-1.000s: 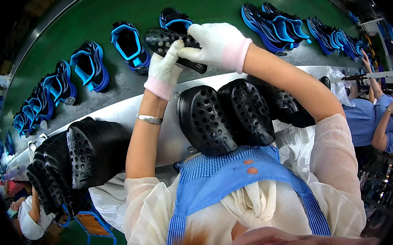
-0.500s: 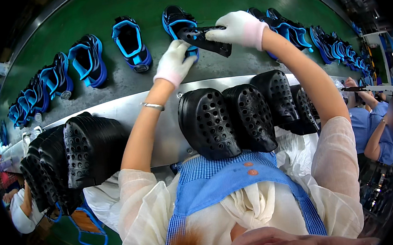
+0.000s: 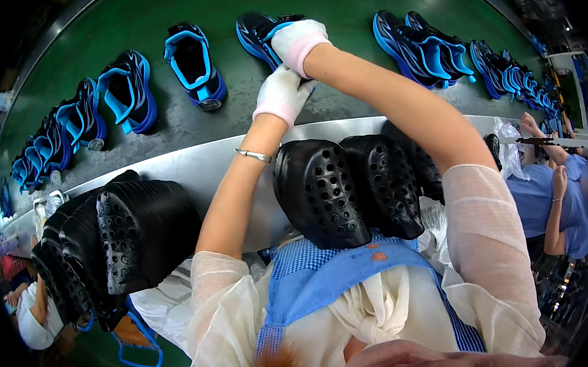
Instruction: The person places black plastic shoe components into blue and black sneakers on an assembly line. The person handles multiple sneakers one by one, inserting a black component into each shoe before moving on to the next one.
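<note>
A black and blue sneaker (image 3: pixel 254 36) lies on the green work surface in front of me, toe pointing away. My left hand (image 3: pixel 281 94), in a white glove, is closed round its heel end; a bit of dark blue sole shows beside the fingers. My right hand (image 3: pixel 300 42), also gloved, is over the shoe's opening with its fingers bent down. A small dark edge shows just beyond those fingers, at the black plastic shoe insert (image 3: pixel 290 18); the rest of the insert is hidden by the hand and shoe.
Close to my body stand stacks of perforated black inserts (image 3: pixel 321 188), with more stacks (image 3: pixel 144 228) at the left on the metal ledge (image 3: pixel 232 181). Sneakers line the surface to the left (image 3: pixel 194 68) and right (image 3: pixel 411 49). A co-worker (image 3: pixel 554 192) is at the far right.
My right hand has moved left and down over the shoe, taking the black insert with it. My left hand has shifted slightly right and nearer, onto the heel end.
</note>
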A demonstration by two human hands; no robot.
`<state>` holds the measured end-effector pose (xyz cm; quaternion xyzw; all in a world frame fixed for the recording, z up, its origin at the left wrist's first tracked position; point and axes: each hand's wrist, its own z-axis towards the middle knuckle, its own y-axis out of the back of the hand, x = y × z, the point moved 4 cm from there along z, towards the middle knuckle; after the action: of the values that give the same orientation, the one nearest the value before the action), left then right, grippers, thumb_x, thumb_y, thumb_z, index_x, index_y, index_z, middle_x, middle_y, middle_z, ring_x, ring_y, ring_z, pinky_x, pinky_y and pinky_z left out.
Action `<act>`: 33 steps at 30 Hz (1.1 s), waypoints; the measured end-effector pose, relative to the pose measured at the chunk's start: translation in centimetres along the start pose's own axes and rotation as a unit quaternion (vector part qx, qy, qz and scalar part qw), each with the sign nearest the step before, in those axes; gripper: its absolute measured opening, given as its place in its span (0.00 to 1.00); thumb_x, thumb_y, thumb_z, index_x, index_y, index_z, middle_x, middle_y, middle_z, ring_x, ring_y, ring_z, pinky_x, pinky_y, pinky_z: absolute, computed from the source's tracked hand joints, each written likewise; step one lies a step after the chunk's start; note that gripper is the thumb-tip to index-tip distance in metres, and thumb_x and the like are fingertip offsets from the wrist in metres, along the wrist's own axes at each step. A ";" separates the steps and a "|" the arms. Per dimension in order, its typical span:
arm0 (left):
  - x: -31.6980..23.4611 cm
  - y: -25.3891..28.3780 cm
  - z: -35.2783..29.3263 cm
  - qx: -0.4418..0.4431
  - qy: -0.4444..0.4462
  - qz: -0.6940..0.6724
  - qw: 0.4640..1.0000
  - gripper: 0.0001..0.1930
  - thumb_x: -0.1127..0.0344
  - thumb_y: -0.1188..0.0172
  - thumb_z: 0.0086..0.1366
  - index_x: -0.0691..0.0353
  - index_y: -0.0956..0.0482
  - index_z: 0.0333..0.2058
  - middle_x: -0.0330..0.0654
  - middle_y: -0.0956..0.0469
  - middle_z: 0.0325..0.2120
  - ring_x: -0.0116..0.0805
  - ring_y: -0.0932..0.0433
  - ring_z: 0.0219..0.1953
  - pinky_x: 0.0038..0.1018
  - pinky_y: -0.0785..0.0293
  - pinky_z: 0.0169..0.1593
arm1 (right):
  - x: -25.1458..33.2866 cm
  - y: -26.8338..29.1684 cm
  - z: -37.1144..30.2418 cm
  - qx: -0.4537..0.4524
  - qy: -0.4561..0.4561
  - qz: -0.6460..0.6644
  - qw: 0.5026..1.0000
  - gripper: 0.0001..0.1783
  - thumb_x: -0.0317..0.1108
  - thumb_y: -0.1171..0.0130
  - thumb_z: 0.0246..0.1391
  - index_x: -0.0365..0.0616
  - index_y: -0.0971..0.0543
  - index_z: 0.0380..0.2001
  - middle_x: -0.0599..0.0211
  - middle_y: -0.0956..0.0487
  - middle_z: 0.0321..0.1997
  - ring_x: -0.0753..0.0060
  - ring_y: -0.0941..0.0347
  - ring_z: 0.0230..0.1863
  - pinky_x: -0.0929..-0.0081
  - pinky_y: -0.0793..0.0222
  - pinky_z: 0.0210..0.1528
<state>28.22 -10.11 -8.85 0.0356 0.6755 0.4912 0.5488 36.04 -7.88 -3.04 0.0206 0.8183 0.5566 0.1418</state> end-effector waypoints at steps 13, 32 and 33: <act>0.6 -1.1 3.3 0.289 0.148 0.042 0.945 0.15 0.56 0.47 0.56 0.59 0.21 0.37 0.48 0.20 0.29 0.42 0.20 0.34 0.33 0.24 0.41 | -0.1 -0.8 2.9 0.034 -0.018 0.144 0.989 0.17 0.25 0.42 0.43 0.41 0.21 0.41 0.51 0.22 0.42 0.54 0.24 0.42 0.66 0.25 0.44; -0.8 -1.0 3.2 0.241 0.133 0.045 0.960 0.20 0.51 0.45 0.57 0.62 0.22 0.39 0.48 0.21 0.20 0.38 0.20 0.20 0.30 0.23 0.32 | -2.4 -0.9 1.4 0.025 0.047 0.195 0.979 0.17 0.45 0.46 0.47 0.47 0.19 0.36 0.57 0.20 0.39 0.55 0.24 0.41 0.66 0.28 0.44; -0.7 -1.2 3.1 0.224 0.136 0.052 0.964 0.20 0.51 0.45 0.56 0.63 0.22 0.38 0.48 0.21 0.20 0.38 0.20 0.19 0.30 0.24 0.31 | -2.7 -0.6 0.3 0.024 0.047 0.194 0.980 0.16 0.42 0.43 0.44 0.45 0.19 0.36 0.57 0.20 0.38 0.56 0.24 0.41 0.66 0.28 0.44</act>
<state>31.52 -9.18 -8.95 0.1258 0.8338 0.3555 0.4032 38.74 -8.37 -3.11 0.1564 0.8174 0.5544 -0.0076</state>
